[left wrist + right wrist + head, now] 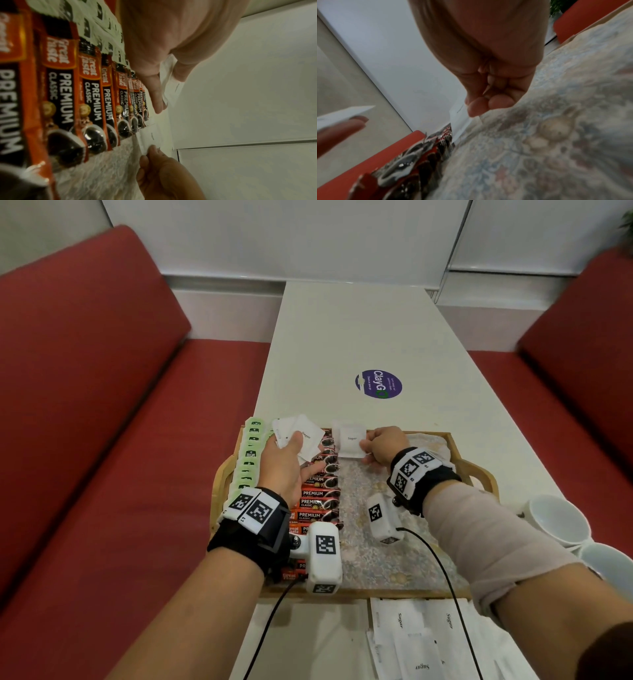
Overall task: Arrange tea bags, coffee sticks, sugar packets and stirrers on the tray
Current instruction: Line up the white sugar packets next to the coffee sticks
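Sugar packet (350, 442) (white) pinched at right hand's (384, 447) fingertips; tray's far end.

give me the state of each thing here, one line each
left hand: holds a fan of sugar packets
right hand: pinches one sugar packet at the tray's far end
coffee sticks: lined up flat in a row
tea bags: lined up along the tray's left edge
tray: partly filled
spare sugar packets: loose on the table
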